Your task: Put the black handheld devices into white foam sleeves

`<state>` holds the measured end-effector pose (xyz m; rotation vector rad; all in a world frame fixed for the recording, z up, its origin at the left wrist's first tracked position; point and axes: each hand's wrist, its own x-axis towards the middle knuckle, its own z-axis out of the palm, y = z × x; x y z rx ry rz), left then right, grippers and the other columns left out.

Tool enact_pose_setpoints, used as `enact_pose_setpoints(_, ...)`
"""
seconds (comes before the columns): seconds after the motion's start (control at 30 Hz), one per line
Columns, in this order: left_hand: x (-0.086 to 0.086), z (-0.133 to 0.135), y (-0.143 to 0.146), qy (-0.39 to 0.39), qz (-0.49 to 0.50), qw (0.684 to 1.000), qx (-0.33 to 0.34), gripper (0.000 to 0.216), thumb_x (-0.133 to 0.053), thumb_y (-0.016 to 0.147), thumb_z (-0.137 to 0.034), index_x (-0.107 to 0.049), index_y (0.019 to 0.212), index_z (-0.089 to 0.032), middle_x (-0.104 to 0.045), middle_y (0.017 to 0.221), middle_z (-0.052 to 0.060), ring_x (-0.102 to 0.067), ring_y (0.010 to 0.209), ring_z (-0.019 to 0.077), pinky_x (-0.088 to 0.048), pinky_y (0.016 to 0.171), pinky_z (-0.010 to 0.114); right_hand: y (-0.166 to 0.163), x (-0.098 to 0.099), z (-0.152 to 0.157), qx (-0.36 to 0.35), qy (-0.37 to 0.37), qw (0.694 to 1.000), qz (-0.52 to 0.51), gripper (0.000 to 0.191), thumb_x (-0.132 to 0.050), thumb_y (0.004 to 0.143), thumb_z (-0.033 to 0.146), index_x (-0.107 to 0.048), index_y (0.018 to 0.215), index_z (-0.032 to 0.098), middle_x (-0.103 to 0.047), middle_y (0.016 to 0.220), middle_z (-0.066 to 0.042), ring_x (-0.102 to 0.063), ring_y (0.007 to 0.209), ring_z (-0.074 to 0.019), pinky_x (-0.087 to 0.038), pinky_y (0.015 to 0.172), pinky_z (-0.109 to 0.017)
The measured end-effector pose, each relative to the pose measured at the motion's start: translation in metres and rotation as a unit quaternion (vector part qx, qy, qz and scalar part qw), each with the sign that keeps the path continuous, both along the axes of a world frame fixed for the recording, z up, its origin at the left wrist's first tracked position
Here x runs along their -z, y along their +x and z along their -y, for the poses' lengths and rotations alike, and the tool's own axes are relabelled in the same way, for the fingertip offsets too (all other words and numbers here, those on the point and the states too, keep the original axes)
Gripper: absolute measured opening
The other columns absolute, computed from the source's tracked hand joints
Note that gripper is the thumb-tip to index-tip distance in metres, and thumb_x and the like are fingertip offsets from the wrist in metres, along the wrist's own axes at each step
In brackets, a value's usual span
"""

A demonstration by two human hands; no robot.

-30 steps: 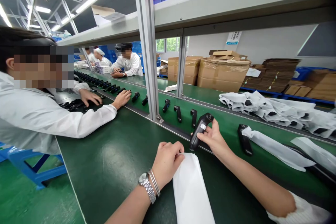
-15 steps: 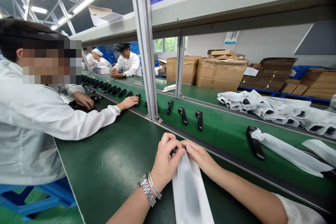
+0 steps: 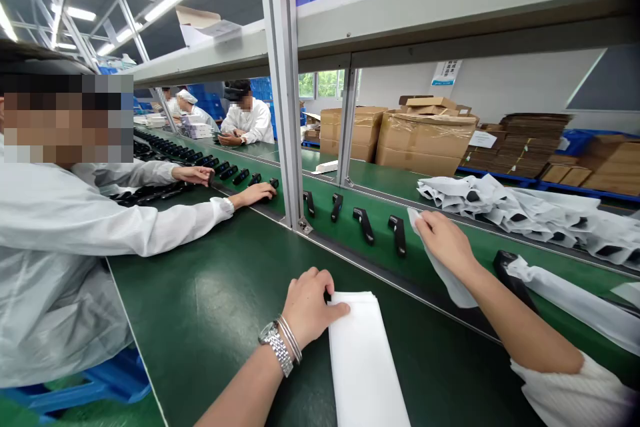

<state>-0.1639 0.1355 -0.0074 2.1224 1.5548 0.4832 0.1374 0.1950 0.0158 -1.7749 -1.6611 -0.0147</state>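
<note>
Green-topped assembly table (image 3: pixel 210 320) runs from the lower left toward the far end of the workshop, with an aluminium upright (image 3: pixel 283 87) rising from its centre rail to a grey shelf (image 3: pixel 450 13) overhead.

Right hand (image 3: pixel 445 243): the thumb and fingers (image 3: pixel 430 227) are closed to a narrow pinch on the upper corner of a white foam sleeve (image 3: pixel 443 273), which hangs from the pinch and slants over the rail.

Left hand (image 3: pixel 313 307): the fingers (image 3: pixel 320 283) are curled and rest on the far end of a stack of white foam sleeves (image 3: pixel 363 367) lying on the near table surface. Whether they grip the stack cannot be determined.

Four black handheld devices (image 3: pixel 364 225) stand in a row beyond the rail, just past the right hand. A sleeved device (image 3: pixel 507 273) lies to the right of that hand, and a heap of sleeved devices (image 3: pixel 515 213) lies farther back.

A co-worker (image 3: pixel 65 227) in a white coat sits along the left edge of the table, both hands on a similar row of devices. Cardboard cartons (image 3: pixel 425 140) are stacked in the background.
</note>
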Motion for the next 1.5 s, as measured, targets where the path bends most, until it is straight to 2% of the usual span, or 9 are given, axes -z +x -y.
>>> enact_pose_setpoints(0.17, 0.006, 0.0, 0.004, 0.003, -0.004, 0.999, 0.045, 0.013, -0.055, 0.077, -0.021, -0.049, 0.065, -0.017, -0.055, 0.072, -0.003, -0.051, 0.071, 0.014, -0.031, 0.074, 0.03, -0.018, 0.023, -0.038, -0.041, -0.113, 0.993, -0.001, 0.026, -0.052, 0.084, 0.033, -0.06, 0.107, 0.024, -0.058, 0.114, -0.009, -0.054, 0.108, -0.0282, -0.04, 0.088, -0.037)
enact_pose_setpoints(0.33, 0.006, 0.0, 0.007, 0.058, 0.001, 0.996, 0.061, 0.023, -0.047, 0.086, -0.023, -0.051, 0.065, -0.017, -0.057, 0.072, -0.002, -0.053, 0.072, 0.0144, -0.032, 0.078, 0.032, -0.053, 0.046, -0.081, -0.024, -0.168, 0.981, -0.09, 0.041, -0.064, 0.077, 0.034, -0.056, 0.115, 0.02, -0.058, 0.115, -0.015, -0.057, 0.104, -0.0356, -0.042, 0.086, -0.045)
enact_pose_setpoints(0.47, 0.004, 0.0, 0.009, 0.078, 0.038, 0.992, 0.091, 0.02, -0.045, 0.089, -0.02, -0.055, 0.072, -0.019, -0.059, 0.074, -0.002, -0.055, 0.074, 0.0146, -0.033, 0.082, 0.033, -0.055, 0.054, -0.094, -0.021, -0.172, 0.964, -0.202, 0.051, -0.058, 0.078, 0.024, -0.045, 0.127, 0.017, -0.06, 0.109, -0.015, -0.062, 0.097, -0.0324, -0.046, 0.083, -0.045)
enact_pose_setpoints(0.63, 0.004, 0.001, 0.011, 0.118, 0.069, 0.985, 0.101, 0.008, -0.053, 0.085, -0.017, -0.054, 0.078, -0.02, -0.055, 0.073, -0.004, -0.051, 0.074, 0.014, -0.033, 0.084, 0.033, -0.059, 0.052, -0.049, -0.116, -0.152, 0.916, -0.352, 0.063, -0.05, 0.083, 0.031, -0.021, 0.138, 0.028, -0.064, 0.102, -0.004, -0.066, 0.094, -0.0218, -0.053, 0.079, -0.037)
enact_pose_setpoints(0.77, 0.003, 0.004, 0.013, 0.142, 0.091, 0.981, 0.096, 0.011, -0.064, 0.081, -0.021, -0.057, 0.073, -0.019, -0.056, 0.084, -0.002, -0.052, 0.085, 0.0162, -0.033, 0.088, 0.034, -0.07, 0.037, 0.007, -0.253, -0.11, 0.8, -0.533, 0.08, -0.072, 0.074, 0.036, -0.021, 0.136, 0.038, -0.061, 0.102, 0.0, -0.068, 0.09, -0.0218, -0.053, 0.082, -0.041)
enact_pose_setpoints(0.83, 0.001, 0.006, 0.014, 0.135, 0.113, 0.98, 0.091, 0.01, -0.067, 0.079, -0.022, -0.059, 0.073, -0.02, -0.055, 0.086, -0.001, -0.053, 0.087, 0.0168, -0.034, 0.089, 0.035, -0.077, 0.031, 0.026, -0.275, -0.106, 0.767, -0.57, 0.086, -0.078, 0.07, 0.034, -0.022, 0.136, 0.04, -0.059, 0.102, 0.001, -0.069, 0.086, -0.0226, -0.054, 0.078, -0.041)
enact_pose_setpoints(1.1, -0.007, 0.014, 0.019, 0.073, 0.213, 0.968, 0.109, 0.006, -0.068, 0.077, -0.019, -0.064, 0.072, -0.021, -0.052, 0.094, 0.003, -0.052, 0.095, 0.0188, -0.041, 0.092, 0.033, -0.101, 0.033, 0.045, -0.336, -0.101, 0.752, -0.557, 0.068, -0.075, 0.075, 0.03, -0.031, 0.125, 0.035, -0.055, 0.106, -0.001, -0.068, 0.081, -0.0184, -0.055, 0.075, -0.036)
enact_pose_setpoints(1.33, -0.007, 0.009, 0.018, 0.049, 0.27, 0.956, 0.107, 0.007, -0.071, 0.077, -0.02, -0.067, 0.071, -0.02, -0.048, 0.095, 0.004, -0.051, 0.094, 0.0177, -0.043, 0.09, 0.031, -0.1, 0.021, 0.049, -0.288, -0.033, 0.752, -0.592, 0.066, -0.073, 0.077, 0.031, -0.03, 0.125, 0.038, -0.051, 0.118, -0.002, -0.068, 0.085, -0.0191, -0.057, 0.077, -0.039)
enact_pose_setpoints(1.5, -0.008, 0.009, 0.018, 0.047, 0.315, 0.941, 0.113, 0.01, -0.072, 0.076, -0.023, -0.067, 0.069, -0.018, -0.047, 0.095, 0.004, -0.051, 0.095, 0.0179, -0.044, 0.09, 0.03, -0.1, 0.021, 0.05, -0.3, -0.051, 0.739, -0.601, 0.067, -0.074, 0.076, 0.035, -0.03, 0.126, 0.041, -0.053, 0.117, -0.001, -0.067, 0.083, -0.0188, -0.056, 0.074, -0.038)
